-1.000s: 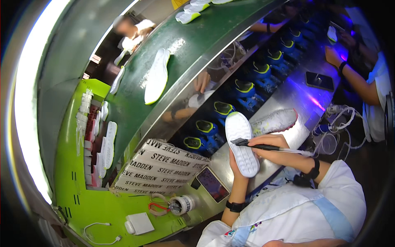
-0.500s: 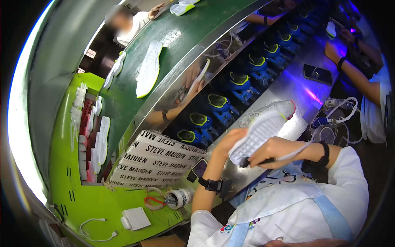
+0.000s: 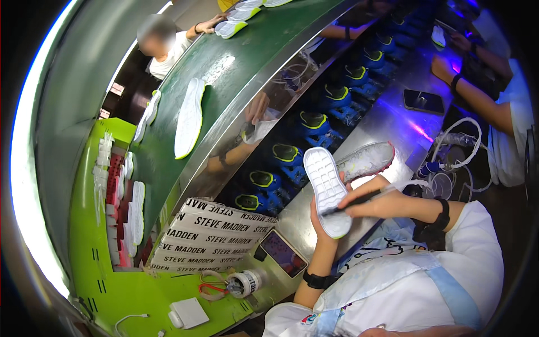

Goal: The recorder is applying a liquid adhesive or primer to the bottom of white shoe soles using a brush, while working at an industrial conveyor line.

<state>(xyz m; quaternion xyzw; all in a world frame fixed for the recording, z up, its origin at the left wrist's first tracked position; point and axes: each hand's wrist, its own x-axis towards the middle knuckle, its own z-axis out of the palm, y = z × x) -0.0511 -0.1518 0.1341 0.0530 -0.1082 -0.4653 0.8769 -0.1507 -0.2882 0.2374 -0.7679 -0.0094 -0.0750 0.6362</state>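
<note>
A white shoe sole stands tilted in front of me, its grooved inner side toward me. Behind its lower part my left hand is closed on it, with most fingers hidden by the sole. In my right hand is a slim brush, its dark tip at the sole's lower inside. Just behind my hands, a grey shoe with a red edge lies on the metal bench; it looks covered in clear film.
Beyond the bench runs a row of blue shoes with yellow-green collars. Further left, a green belt carries white soles. A printed carton, a phone and a jar are nearby. Co-workers' hands show at the far side and right.
The sole has swung more upright, its inner side now facing me. My right hand has shifted slightly up with the brush. More of the phone shows beside my left arm.
</note>
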